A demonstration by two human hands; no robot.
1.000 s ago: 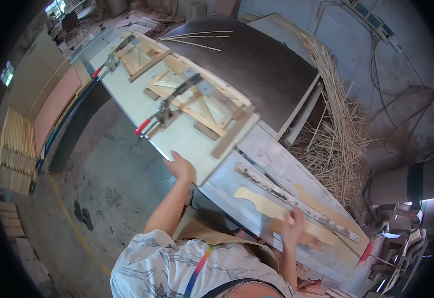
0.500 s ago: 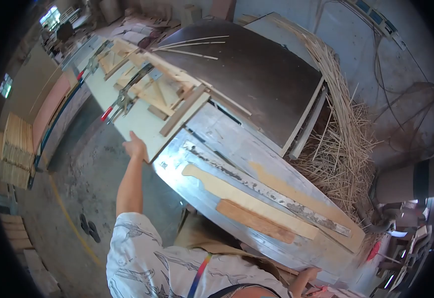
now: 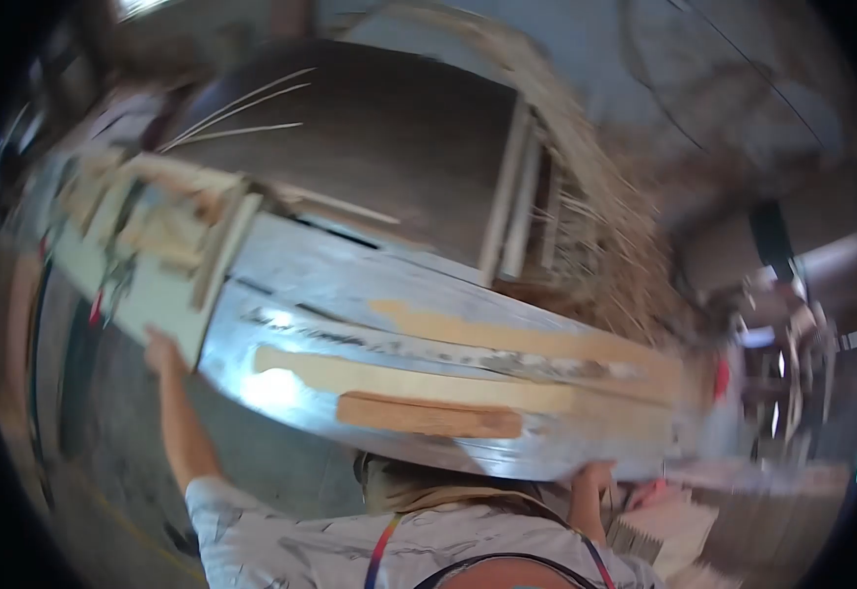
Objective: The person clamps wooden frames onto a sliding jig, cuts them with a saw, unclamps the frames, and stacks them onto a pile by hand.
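My left hand [image 3: 163,351] is at the near edge of a pale jig board [image 3: 159,312], thumb on top and the other fingers hidden beneath, closed on the edge. The board carries wooden blocks [image 3: 168,231] and red-handled toggle clamps [image 3: 97,306]. My right hand [image 3: 593,477] rests at the near edge of a shiny metal table [image 3: 281,245]; blur hides how its fingers lie. Between the hands, on the metal, lie a long pale shaped wood strip [image 3: 419,385], a shorter brown wood piece [image 3: 428,415] and a worn, speckled strip [image 3: 428,351].
Behind the metal table is a dark panel [image 3: 370,128] with a few thin sticks [image 3: 242,106] on it. A heap of thin wood offcuts [image 3: 615,255] lies to the right of the panel. Stacked pale wood pieces [image 3: 669,530] are at lower right.
My view has turned right, so the table and jig board appear farther left and more level. Both hands remain at their edges. Stacked wood has come into sight at lower right.
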